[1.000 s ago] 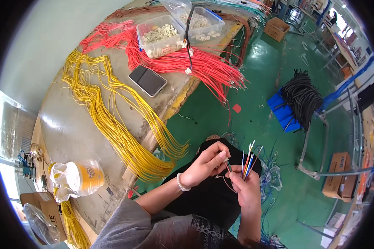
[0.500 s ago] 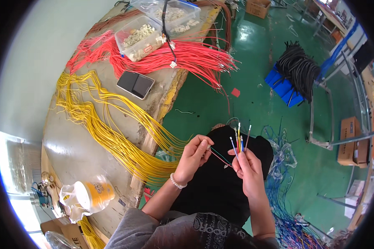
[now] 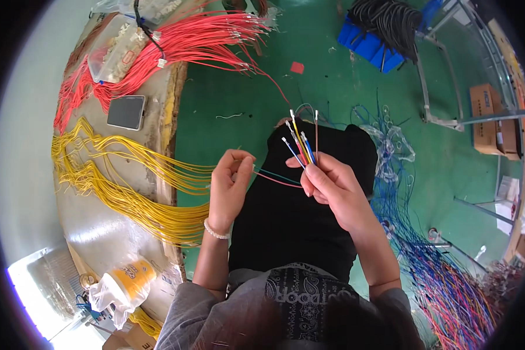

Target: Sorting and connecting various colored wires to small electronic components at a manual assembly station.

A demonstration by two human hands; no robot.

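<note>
Hands now apart: left hand (image 3: 230, 186) pinches drawn-out wires (image 3: 277, 178), right hand (image 3: 332, 186) grips bundle (image 3: 300, 143).

Worn workbench (image 3: 99, 233) strewn with yellow wires (image 3: 128, 186); beyond them, a dark phone (image 3: 126, 112), red wires (image 3: 186, 41), a clear bag (image 3: 119, 52).

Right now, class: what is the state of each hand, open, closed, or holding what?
Left hand: closed, pinching thin green and pink wires.
Right hand: closed on a bundle of coloured wires.
</note>
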